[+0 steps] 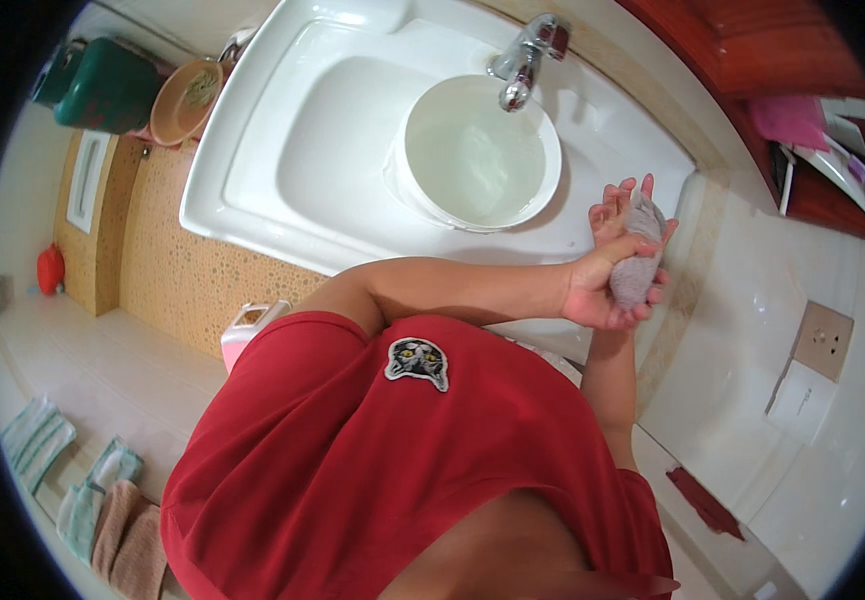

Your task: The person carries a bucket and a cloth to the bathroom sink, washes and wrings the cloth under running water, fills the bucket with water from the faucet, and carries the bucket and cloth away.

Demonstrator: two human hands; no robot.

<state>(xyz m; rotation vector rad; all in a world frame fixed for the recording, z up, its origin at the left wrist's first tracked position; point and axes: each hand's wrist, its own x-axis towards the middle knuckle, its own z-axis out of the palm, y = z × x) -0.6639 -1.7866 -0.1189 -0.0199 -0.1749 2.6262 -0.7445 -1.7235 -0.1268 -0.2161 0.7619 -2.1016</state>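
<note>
My left hand (589, 288) reaches across my body to the right and is closed round a wadded grey cloth (636, 275), its thumb laid over the top. Behind the cloth is my right hand (610, 212), fingers stretched up and apart. The cloth's upper end rests against it; part of the palm is hidden. Both hands are over the right front corner of a white washbasin (332, 130). To their left, a round white bucket (555, 165) of water stands in the basin, under a chrome tap (527, 65).
Dark red cabinet shelving (802, 70) overhangs at the upper right, above a wall socket (823, 340). Left of the basin are a green container (107, 88) and an orange bowl (177, 112). Towels (127, 535) hang at the lower left.
</note>
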